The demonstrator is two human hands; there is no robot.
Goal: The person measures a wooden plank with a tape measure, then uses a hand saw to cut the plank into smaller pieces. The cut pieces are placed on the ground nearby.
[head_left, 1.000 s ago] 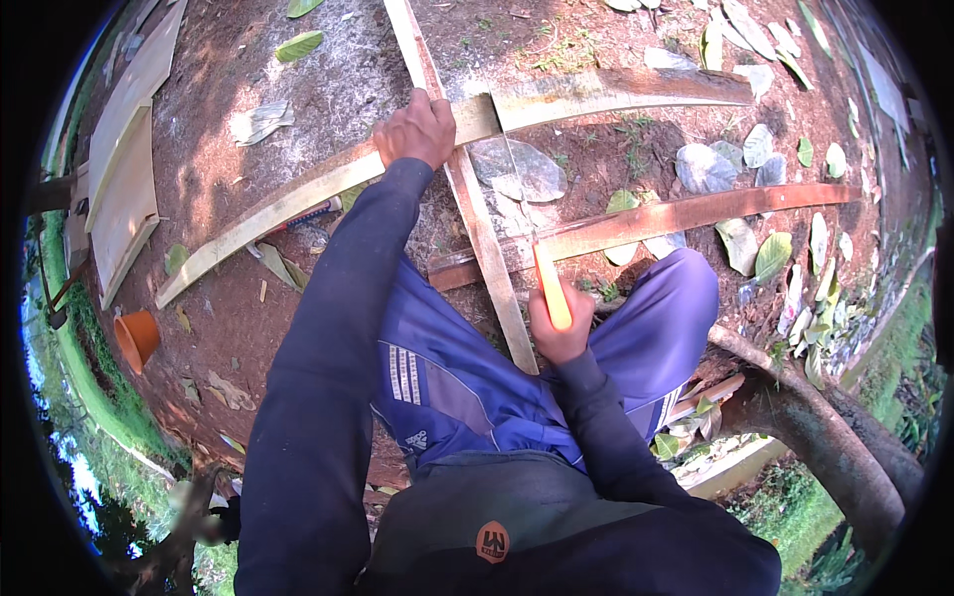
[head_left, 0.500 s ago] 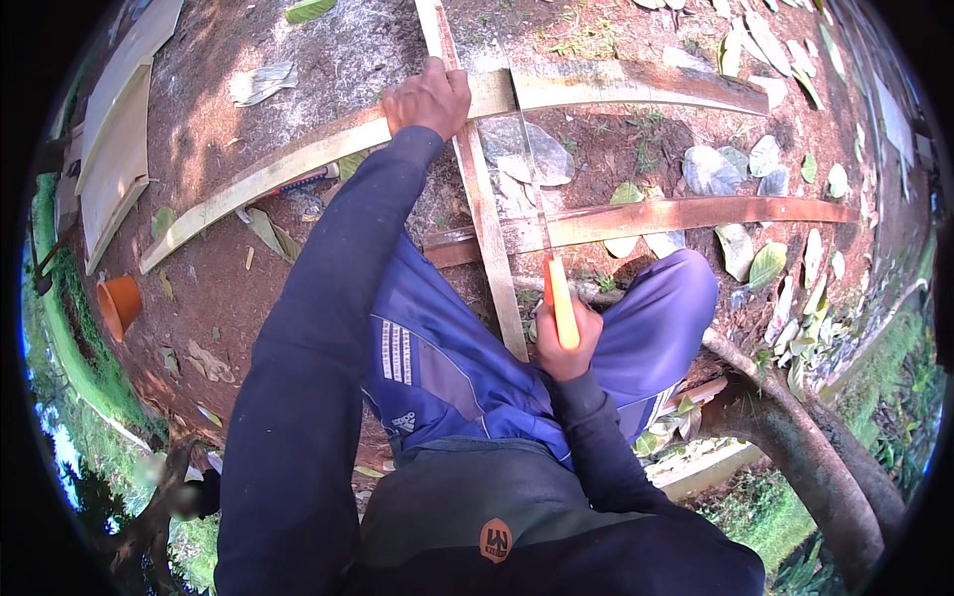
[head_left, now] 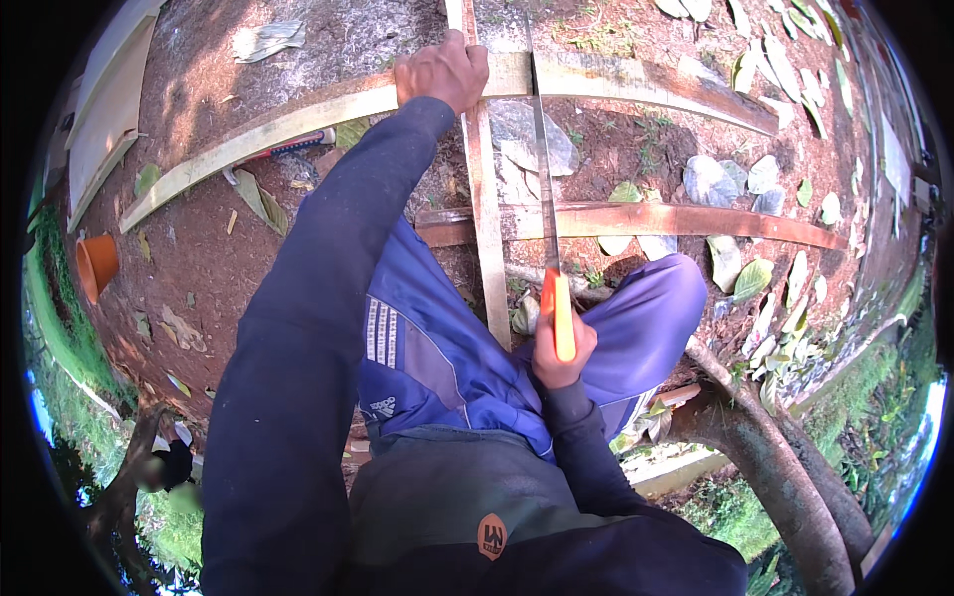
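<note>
A long pale wooden plank (head_left: 268, 128) lies across in front of me, over a narrow wooden strip (head_left: 484, 209) that runs toward my legs. My left hand (head_left: 444, 73) is closed over the plank close to this crossing, pressing on it. In my right hand (head_left: 564, 350) is a handsaw (head_left: 546, 179), gripped by its orange handle. Its thin blade points away from me and crosses the plank just right of my left hand. Between the plank and my knees lies a reddish-brown board (head_left: 686, 218), which the blade passes over.
Left of me are an orange-brown pot (head_left: 97, 266) and pale boards (head_left: 111, 114). A tool with a red and dark handle (head_left: 295, 145) lies partly behind the plank. Dry leaves (head_left: 711, 182) litter the soil. A thick branch (head_left: 765, 457) rises at the lower right.
The saw has been drawn back toward me, its handle now farther from the plank. My left hand keeps its hold on the plank. The whole view has shifted slightly.
</note>
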